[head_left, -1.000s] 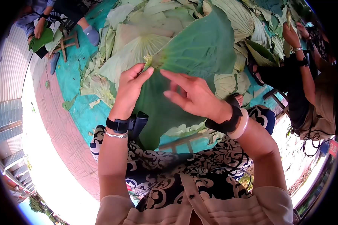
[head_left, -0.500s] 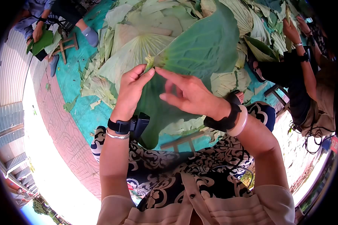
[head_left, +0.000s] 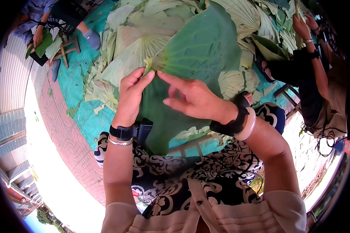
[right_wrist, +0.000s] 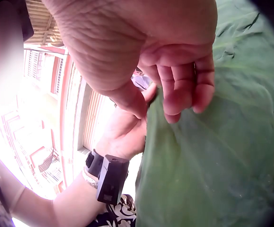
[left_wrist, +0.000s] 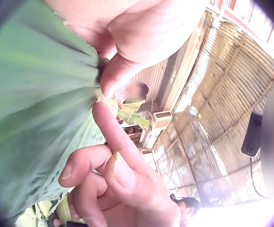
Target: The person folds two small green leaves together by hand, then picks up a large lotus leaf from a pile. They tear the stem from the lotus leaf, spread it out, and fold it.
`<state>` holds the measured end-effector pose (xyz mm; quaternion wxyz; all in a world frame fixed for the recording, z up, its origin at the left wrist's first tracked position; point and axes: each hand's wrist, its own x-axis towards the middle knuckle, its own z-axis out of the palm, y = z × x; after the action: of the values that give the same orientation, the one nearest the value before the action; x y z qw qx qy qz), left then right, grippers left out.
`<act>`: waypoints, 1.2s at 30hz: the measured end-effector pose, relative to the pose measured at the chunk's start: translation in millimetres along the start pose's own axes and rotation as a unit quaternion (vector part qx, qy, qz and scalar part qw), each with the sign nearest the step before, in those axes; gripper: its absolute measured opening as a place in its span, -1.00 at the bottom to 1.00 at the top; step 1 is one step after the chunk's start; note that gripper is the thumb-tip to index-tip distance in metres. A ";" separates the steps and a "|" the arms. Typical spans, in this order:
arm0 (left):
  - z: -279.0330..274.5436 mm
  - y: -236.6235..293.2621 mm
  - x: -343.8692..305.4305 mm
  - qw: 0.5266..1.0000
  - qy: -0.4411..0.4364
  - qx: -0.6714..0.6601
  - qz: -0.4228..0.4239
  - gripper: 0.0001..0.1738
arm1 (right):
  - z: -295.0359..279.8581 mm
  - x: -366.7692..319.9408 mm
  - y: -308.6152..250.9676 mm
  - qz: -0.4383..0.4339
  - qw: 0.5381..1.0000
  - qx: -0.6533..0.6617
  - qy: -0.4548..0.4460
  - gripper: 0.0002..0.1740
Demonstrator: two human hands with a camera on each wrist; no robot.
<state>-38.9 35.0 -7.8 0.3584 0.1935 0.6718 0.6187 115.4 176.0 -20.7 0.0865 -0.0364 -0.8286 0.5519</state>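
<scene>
Pinkish paving point(head_left: 62, 120) borders turquoise ground sheeting point(head_left: 76, 73); sun-flecked corrugated panels point(left_wrist: 222, 71) rise beyond.

one left hand point(head_left: 131, 93), one right hand point(head_left: 200, 99), one large green leaf point(head_left: 200, 46), two near forearms point(head_left: 118, 167) bearing two black straps point(head_left: 122, 133), one white bangle point(head_left: 249, 126) and one silver bracelet point(head_left: 119, 142), two grey shoes point(head_left: 92, 38) at upper left, heaped leaves point(head_left: 147, 46) past counting

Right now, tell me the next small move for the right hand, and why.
Probably bring the right hand into a pinch on the large green leaf beside its pale stub: the right index fingertip lies close to the left hand, which pinches the leaf there, but the right thumb stands apart.
</scene>
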 end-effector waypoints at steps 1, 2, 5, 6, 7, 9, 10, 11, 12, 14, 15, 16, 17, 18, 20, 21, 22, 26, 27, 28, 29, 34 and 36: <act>-1.1 -0.2 0.4 1.000 0.000 -0.001 0.001 -0.81 | -0.1 -0.1 -0.1 0.002 1.000 0.003 -0.004 -0.17; -3.4 -0.6 1.1 1.000 0.001 -0.001 0.002 -0.82 | -0.4 -0.3 -0.3 0.005 1.000 0.003 -0.005 -0.17; -5.1 -1.3 1.1 1.000 0.003 -0.002 0.004 -0.82 | -1.1 -2.3 -0.2 0.011 1.000 0.001 -0.011 -0.17; -5.7 -1.2 1.2 1.000 0.003 -0.002 0.005 -0.83 | -1.3 -2.4 0.0 0.012 1.000 -0.001 -0.012 -0.17; -6.3 -0.6 1.2 1.000 0.004 -0.008 0.000 -0.83 | -1.6 -2.7 0.2 0.014 1.000 -0.004 -0.013 -0.17; -7.2 1.3 1.0 1.000 0.004 -0.019 -0.010 -0.82 | -1.1 -3.8 1.0 0.015 1.000 -0.008 -0.014 -0.17; -7.9 2.2 1.2 1.000 0.008 -0.022 -0.007 -0.82 | -1.0 -4.5 1.7 0.016 1.000 -0.009 -0.015 -0.17; -8.9 2.9 1.4 1.000 0.012 -0.024 -0.003 -0.81 | -0.5 -5.7 3.0 0.019 1.000 -0.011 -0.016 -0.17; -10.0 3.8 1.4 1.000 0.017 -0.026 0.001 -0.81 | 0.4 -7.0 4.6 0.021 1.000 -0.013 -0.017 -0.17; -11.2 6.7 0.6 0.999 0.033 -0.028 0.009 -0.79 | 1.3 -9.2 6.5 0.026 0.999 -0.016 -0.020 -0.18; -12.6 7.7 0.3 0.999 0.041 -0.029 0.012 -0.78 | 1.8 -9.8 6.5 0.029 0.999 -0.017 -0.022 -0.18; -14.7 7.8 0.5 0.999 0.042 -0.031 0.016 -0.78 | 2.3 -10.1 6.7 0.032 0.999 -0.019 -0.025 -0.19; -17.1 7.7 1.0 0.998 0.043 -0.032 0.019 -0.78 | 3.2 -10.8 8.1 0.031 0.999 -0.023 -0.024 -0.19; -19.5 7.9 1.7 0.998 0.043 -0.033 0.022 -0.78 | 4.8 -11.4 10.9 0.031 0.999 -0.026 -0.024 -0.19; -23.3 8.6 2.2 0.997 0.068 -0.039 0.023 -0.79 | 6.8 -13.4 15.9 0.035 0.998 -0.038 -0.024 -0.20; -25.8 9.0 2.4 0.996 0.080 -0.042 0.023 -0.79 | 7.4 -14.4 17.7 0.040 0.998 -0.047 -0.025 -0.20; -29.2 9.1 3.1 0.995 0.080 -0.046 0.025 -0.80 | 7.9 -15.2 19.5 0.044 0.997 -0.055 -0.027 -0.20; -33.8 11.6 1.1 0.993 0.094 -0.049 0.043 -0.82 | 8.3 -18.4 23.4 0.071 0.995 -0.063 -0.035 -0.22; -32.6 13.0 -0.4 0.993 0.100 -0.046 0.050 -0.82 | 7.2 -18.9 21.7 0.089 0.993 -0.064 -0.041 -0.23; -31.3 15.0 -1.4 0.993 0.099 -0.046 0.049 -0.83 | 6.3 -18.6 19.3 0.108 0.991 -0.065 -0.046 -0.25; -29.6 17.0 -2.1 0.993 0.097 -0.046 0.049 -0.83 | 5.8 -18.0 17.2 0.107 0.992 -0.056 -0.045 -0.25; -33.5 6.7 2.3 0.995 0.074 -0.055 0.024 -0.81 | 7.2 -13.6 12.7 0.007 0.999 -0.038 -0.008 -0.19; -28.0 6.1 0.8 0.997 0.045 -0.054 0.016 -0.79 | 4.4 -9.0 3.1 0.002 1.000 -0.012 -0.008 -0.17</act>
<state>-60.7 17.1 -2.7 0.3277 0.1566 0.6495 0.6680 123.3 171.8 -26.2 0.0784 -0.0350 -0.8359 0.5422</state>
